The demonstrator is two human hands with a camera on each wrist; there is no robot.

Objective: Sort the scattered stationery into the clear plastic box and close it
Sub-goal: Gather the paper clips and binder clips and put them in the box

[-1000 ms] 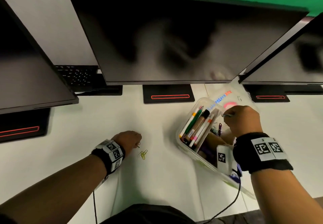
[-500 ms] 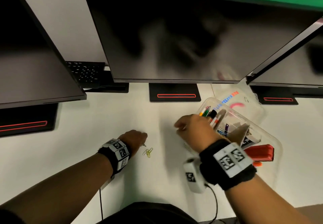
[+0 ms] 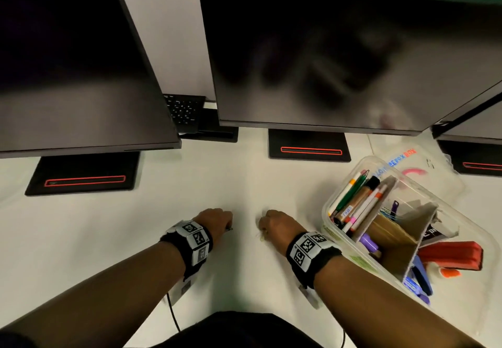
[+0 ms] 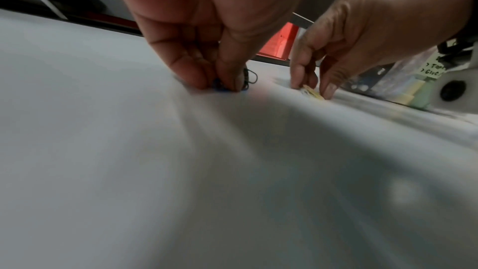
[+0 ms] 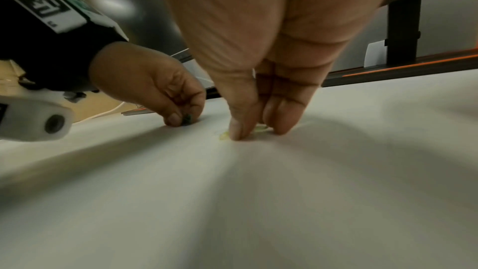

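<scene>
On the white table, my left hand [image 3: 226, 225] pinches a small dark blue paper clip [image 4: 223, 88] against the surface, fingers curled down. Just to its right, my right hand [image 3: 264, 228] pinches yellow paper clips [image 5: 224, 135] between thumb and fingertips [image 5: 282, 128], also on the table. In the left wrist view the yellow clips [image 4: 311, 91] show under the right hand's fingers. The clear plastic box [image 3: 353, 255] stands open right of both hands. It holds pens [image 3: 355, 201], cardboard dividers and a red stapler [image 3: 451, 255].
The box's clear lid [image 3: 423, 168] lies behind it on the table. Three dark monitors on black bases [image 3: 309, 145] line the back, with a keyboard [image 3: 184, 110] between two of them. A cable [image 3: 173, 315] runs off the near table edge.
My right hand left the box and swung left across the table onto the yellow paper clips. The left hand stayed put, pinching its clip. The head view moved closer.
</scene>
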